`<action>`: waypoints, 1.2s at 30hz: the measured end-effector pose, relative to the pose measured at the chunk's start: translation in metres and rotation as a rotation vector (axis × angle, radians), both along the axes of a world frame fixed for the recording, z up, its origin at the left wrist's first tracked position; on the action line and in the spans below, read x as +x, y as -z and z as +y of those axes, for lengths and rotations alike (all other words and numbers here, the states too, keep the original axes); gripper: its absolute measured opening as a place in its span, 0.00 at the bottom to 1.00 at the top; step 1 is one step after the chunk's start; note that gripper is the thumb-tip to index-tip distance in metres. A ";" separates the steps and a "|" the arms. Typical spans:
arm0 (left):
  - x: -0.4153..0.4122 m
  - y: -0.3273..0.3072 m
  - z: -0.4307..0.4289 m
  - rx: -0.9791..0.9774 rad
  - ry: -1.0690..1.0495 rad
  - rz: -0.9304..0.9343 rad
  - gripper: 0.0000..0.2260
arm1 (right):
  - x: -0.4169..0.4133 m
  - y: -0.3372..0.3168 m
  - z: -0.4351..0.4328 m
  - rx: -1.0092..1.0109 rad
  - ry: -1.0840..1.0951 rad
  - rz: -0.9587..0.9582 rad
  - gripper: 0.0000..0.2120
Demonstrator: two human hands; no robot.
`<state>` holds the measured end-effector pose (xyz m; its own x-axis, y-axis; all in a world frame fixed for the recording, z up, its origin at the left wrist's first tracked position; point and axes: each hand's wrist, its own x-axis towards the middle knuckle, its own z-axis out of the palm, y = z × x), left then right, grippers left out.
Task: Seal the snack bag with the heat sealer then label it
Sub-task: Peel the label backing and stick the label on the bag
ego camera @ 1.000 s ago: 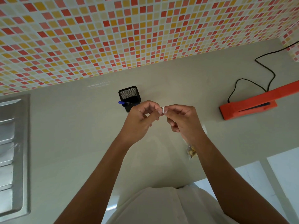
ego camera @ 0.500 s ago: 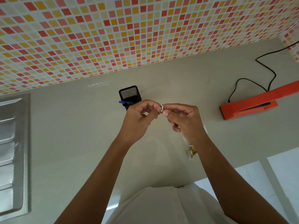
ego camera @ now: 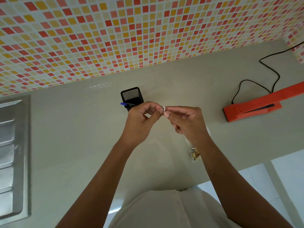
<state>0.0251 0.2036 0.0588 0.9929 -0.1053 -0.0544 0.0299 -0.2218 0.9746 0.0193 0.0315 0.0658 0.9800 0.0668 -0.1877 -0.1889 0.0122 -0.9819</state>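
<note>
A small white label [ego camera: 163, 109] is pinched between the fingertips of my left hand [ego camera: 142, 122] and my right hand [ego camera: 185, 122], both raised above the middle of the grey counter [ego camera: 74, 137]. The clear snack bag [ego camera: 194, 152], with brown snacks inside, lies on the counter under my right wrist and is mostly hidden by it. The orange heat sealer [ego camera: 256, 106] sits at the right with its arm lifted, well apart from both hands.
A black mesh pen holder [ego camera: 131, 97] with a blue pen [ego camera: 123, 104] stands just behind my left hand. The sealer's black cord [ego camera: 269, 69] loops toward the tiled wall. A steel sink drainer [ego camera: 11, 153] fills the left edge. The counter's front edge runs at lower right.
Both hands stay together at the same spot; the fingertips have shifted slightly on the small label.
</note>
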 end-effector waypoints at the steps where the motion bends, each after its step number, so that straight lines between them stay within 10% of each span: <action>1: 0.000 0.000 0.000 0.005 0.001 0.000 0.05 | 0.000 0.000 0.000 0.002 0.002 0.000 0.09; 36: -0.001 -0.002 0.001 0.057 -0.023 0.003 0.03 | 0.003 0.004 -0.002 0.013 -0.050 0.002 0.08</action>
<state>0.0243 0.2045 0.0609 0.9949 -0.0790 -0.0628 0.0388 -0.2758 0.9604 0.0223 0.0295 0.0622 0.9749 0.1180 -0.1887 -0.1917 0.0150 -0.9813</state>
